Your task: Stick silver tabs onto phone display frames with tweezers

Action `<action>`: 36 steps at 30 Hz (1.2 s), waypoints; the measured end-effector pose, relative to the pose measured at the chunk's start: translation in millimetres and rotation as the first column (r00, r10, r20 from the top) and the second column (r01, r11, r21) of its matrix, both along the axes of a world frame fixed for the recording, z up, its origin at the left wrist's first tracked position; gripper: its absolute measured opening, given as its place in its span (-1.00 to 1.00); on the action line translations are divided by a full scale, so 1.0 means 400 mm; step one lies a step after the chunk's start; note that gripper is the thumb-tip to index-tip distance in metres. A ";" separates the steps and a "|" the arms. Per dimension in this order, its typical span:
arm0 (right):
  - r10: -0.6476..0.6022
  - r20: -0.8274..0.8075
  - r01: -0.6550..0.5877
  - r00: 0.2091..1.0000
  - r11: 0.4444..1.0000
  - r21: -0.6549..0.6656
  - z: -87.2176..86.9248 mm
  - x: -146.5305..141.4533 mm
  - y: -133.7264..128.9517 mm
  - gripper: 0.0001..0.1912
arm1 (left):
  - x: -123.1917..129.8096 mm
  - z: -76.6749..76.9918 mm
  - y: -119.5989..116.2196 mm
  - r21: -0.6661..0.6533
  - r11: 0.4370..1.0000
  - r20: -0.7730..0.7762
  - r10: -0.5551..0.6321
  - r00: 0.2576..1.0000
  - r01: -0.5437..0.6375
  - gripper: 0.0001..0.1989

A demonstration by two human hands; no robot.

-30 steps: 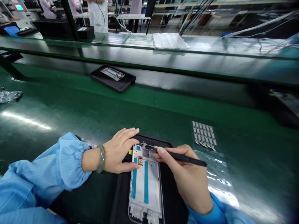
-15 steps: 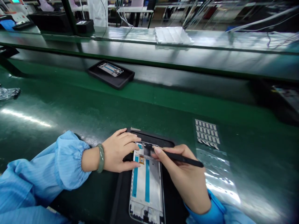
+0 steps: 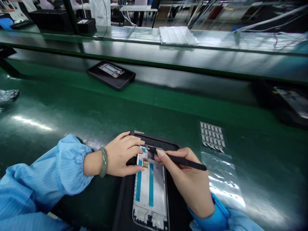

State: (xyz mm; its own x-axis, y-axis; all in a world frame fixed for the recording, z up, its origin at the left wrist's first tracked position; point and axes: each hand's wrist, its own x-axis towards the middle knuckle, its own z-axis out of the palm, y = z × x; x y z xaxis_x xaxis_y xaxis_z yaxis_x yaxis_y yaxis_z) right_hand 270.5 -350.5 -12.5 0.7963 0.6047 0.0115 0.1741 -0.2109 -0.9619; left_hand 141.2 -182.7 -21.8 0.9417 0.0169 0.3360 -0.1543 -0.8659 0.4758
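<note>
A phone frame (image 3: 157,189) with blue adhesive strips lies in a black tray (image 3: 126,195) in front of me. My left hand (image 3: 125,155) rests with spread fingers along the frame's upper left edge, the fingertips touching it. Between the thumb and fingers of my right hand (image 3: 189,179) is a black stick-like tool, probably tweezers (image 3: 185,161). Its tip points at the dark parts along the top of the frame and is partly hidden by my fingers. A small orange-edged piece (image 3: 145,164) sits on the frame near my left thumb.
A sheet of small grey stickers (image 3: 212,136) on clear film lies right of the tray. Further back stands another black tray (image 3: 117,84) with a phone frame in it. A dark tray (image 3: 288,102) holding parts is at the right. A raised shelf (image 3: 144,51) crosses behind.
The whole view has shifted slightly. My right hand and the black tool have stayed almost in the same place at the top of the frame; my left hand keeps its position.
</note>
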 end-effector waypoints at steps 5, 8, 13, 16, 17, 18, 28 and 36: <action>-0.008 -0.001 0.008 1.000 1.000 0.008 -0.003 -0.002 -0.002 -0.75 | 0.000 0.000 -0.001 0.005 1.000 -0.010 -0.001 1.000 0.001 -0.63; -0.002 0.000 0.002 1.000 1.000 0.014 -0.007 -0.002 -0.003 -0.76 | 0.000 0.001 -0.001 0.001 1.000 -0.015 -0.004 1.000 0.004 -0.63; 0.000 0.011 0.000 1.000 1.000 -0.002 -0.008 -0.001 -0.002 -0.77 | 0.000 0.004 0.000 0.005 1.000 -0.025 -0.001 1.000 0.002 -0.64; -0.003 -0.001 0.003 1.000 1.000 0.001 -0.008 -0.001 -0.002 -0.76 | 0.001 0.006 0.001 0.016 1.000 -0.043 -0.007 0.999 0.008 -0.63; -0.004 -0.003 0.004 1.000 1.000 0.002 -0.009 -0.001 -0.002 -0.76 | 0.001 0.007 0.001 0.019 1.000 -0.043 -0.008 0.999 0.009 -0.63; -0.002 -0.003 0.002 1.000 1.000 -0.001 -0.009 -0.001 -0.002 -0.76 | 0.001 0.008 0.001 0.022 1.000 -0.043 -0.009 0.999 0.010 -0.63; 0.011 0.076 -0.009 0.997 1.000 -0.029 -0.007 0.001 0.001 -0.77 | 0.004 0.014 0.001 0.133 0.990 -0.081 -0.028 0.996 0.038 -0.59; 0.019 0.271 0.001 0.962 0.997 -0.072 -0.012 -0.002 -0.003 -0.80 | 0.005 0.038 -0.011 0.234 0.971 -0.154 -0.013 0.988 0.049 -0.62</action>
